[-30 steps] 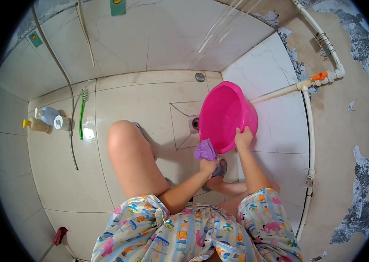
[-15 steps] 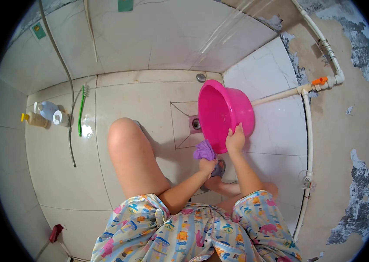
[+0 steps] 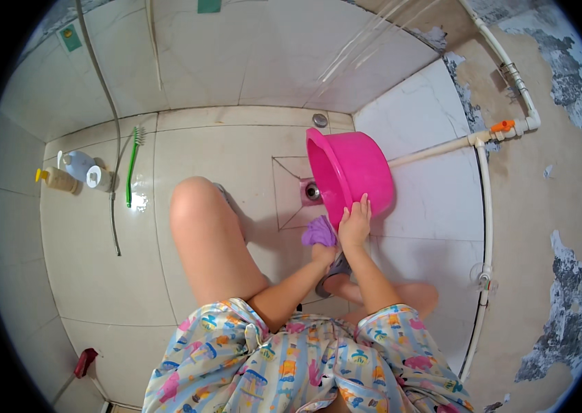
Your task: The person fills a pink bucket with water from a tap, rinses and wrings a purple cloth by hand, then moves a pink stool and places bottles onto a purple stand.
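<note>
A bright pink plastic basin (image 3: pixel 366 168) is tipped on its side over the tiled floor, its opening turned to the left. My right hand (image 3: pixel 355 226) grips its near rim, with fingers spread along the outer wall. Just left of that, my left hand (image 3: pixel 324 255) is closed on a bunched purple cloth (image 3: pixel 318 232) at the basin's near edge. Part of the inside is out of sight behind the rim. Beside the opening, a floor drain (image 3: pixel 313 191) sits in a sunken square of tile.
Several bottles (image 3: pixel 60 180) stand at the far left near a green long-handled brush (image 3: pixel 132 168). A grey hose (image 3: pixel 113 220) hangs down to the floor. Wall pipes with an orange valve (image 3: pixel 503 126) run along the right. My bent knee (image 3: pixel 198 203) rises left of the drain.
The basin has turned further over, so less of its inside shows, and it has shifted slightly left. My right hand has come left with it, closer to my left hand.
</note>
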Available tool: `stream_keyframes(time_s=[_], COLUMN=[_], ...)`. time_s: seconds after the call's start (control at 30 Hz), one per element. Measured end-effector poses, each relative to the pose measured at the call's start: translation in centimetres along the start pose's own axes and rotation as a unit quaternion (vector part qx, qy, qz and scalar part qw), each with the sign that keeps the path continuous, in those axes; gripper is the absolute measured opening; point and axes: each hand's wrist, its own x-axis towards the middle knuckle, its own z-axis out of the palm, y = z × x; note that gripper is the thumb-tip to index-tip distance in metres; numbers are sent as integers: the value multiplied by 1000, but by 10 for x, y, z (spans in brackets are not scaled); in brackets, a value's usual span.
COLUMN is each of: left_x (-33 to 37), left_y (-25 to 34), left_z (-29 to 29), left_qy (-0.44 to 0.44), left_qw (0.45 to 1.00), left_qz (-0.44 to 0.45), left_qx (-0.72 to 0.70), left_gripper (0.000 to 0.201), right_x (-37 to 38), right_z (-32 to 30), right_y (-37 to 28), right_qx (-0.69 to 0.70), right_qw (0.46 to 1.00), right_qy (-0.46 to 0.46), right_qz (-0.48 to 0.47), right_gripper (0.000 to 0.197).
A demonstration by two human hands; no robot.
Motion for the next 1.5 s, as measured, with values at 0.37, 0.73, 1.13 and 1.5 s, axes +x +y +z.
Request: stream_keyframes(time_s=[0.37, 0.73, 1.13, 1.5], left_x=[10, -55, -150, -194], left_y=[1, 90, 177, 221], left_z=[-27, -19, 46, 71], left_qy=[-46, -175, -315, -277], left_qw=[967, 955, 949, 950], left_qz=[-241, -181, 19, -93], left_qx=[-68, -157, 14, -108], left_gripper=[15, 9, 11, 16], right_x=[-27, -113, -65, -103], right_z=[-39, -153, -326, -336], right_y=[50, 108, 224, 273], right_qx=[152, 477, 194, 506], right_qw=[942, 760, 912, 830], right_qy=[48, 8, 219, 141], right_qz=[294, 441, 288, 188], right_gripper=[17, 24, 34, 45])
